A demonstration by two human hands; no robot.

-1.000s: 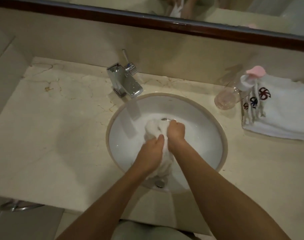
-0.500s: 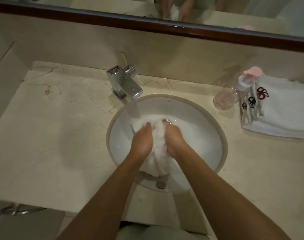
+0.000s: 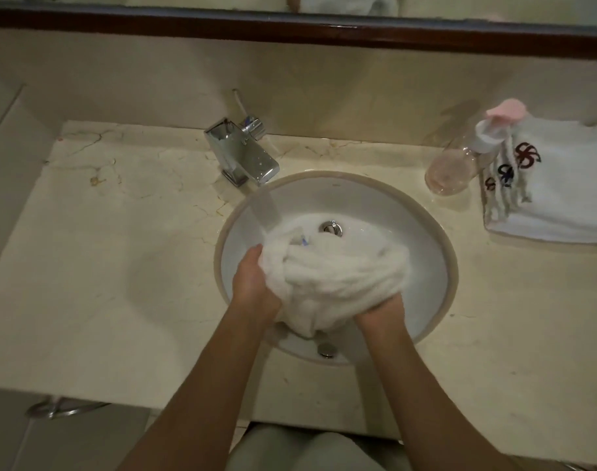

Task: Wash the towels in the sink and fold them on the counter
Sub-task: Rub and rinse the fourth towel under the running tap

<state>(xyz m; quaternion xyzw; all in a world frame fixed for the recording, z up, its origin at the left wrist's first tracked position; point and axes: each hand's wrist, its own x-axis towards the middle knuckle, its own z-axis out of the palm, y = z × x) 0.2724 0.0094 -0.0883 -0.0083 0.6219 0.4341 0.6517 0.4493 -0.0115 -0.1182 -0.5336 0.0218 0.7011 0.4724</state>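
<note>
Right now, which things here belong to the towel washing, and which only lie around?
Belong: wet towel, left hand, right hand, sink, faucet, folded towels.

Lying about: soap bottle, pink cap.

place: bathroom, maybe in a hotel | signs: round sink in a stone counter, shiny tap, mirror above, soap bottle, folded towels

Chrome faucet, far left of basin; clear pump bottle, pink cap, far right; dark-framed mirror above.
</note>
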